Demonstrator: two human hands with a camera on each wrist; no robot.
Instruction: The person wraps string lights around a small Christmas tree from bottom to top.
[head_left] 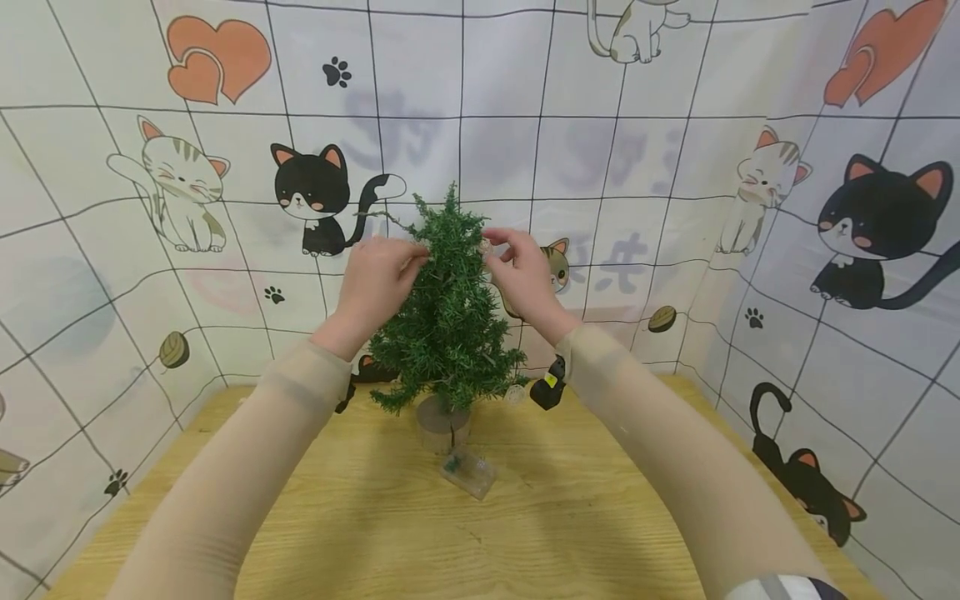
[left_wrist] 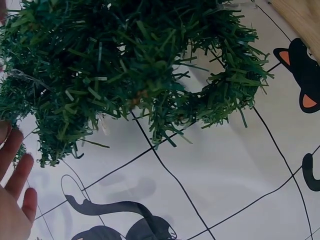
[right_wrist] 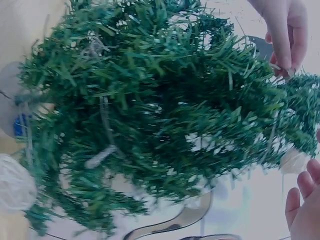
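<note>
A small green artificial Christmas tree (head_left: 450, 308) stands on a round base (head_left: 442, 423). My left hand (head_left: 381, 275) is at its upper left, and in the right wrist view the thumb and finger pinch a thin pale strand among the needles. My right hand (head_left: 527, 279) is opposite, with thumb and index finger at a white thread-wound ball (right_wrist: 295, 161) beside the upper branches. Another such ball (right_wrist: 16, 182) hangs by the lower branches. Thin clear wire (right_wrist: 106, 117) runs through the greenery. Needles partly hide the left fingertips.
A clear battery box (head_left: 468, 472) lies on the wooden table (head_left: 375, 525) before the base. Behind hangs a white gridded cloth (head_left: 480, 67) printed with cats. A black strap with a yellow mark (head_left: 549, 382) is by the right wrist.
</note>
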